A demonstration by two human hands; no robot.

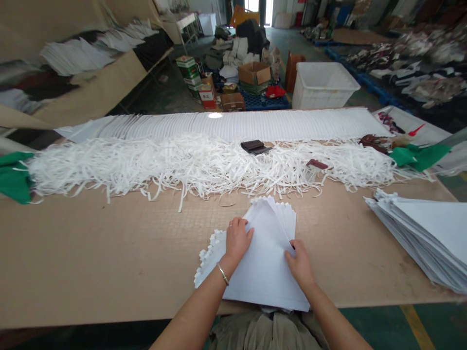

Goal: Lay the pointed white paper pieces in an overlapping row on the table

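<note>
At the near edge of the table [109, 257], the right hand [301, 266] pinches the white sheets [264, 277]; the left hand [238, 240] lies on them, its grip unclear. They fan unevenly, seemingly part-gathered; another pile [434, 226] lies at the table's right, a long row [233, 125] along its far side.

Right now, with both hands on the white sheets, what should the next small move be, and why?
I'd probably have the right hand ease the right edge of the top sheet into line: that hand is at the edge, the left hand rests on top, and the white sheets beneath fan out unevenly.
</note>
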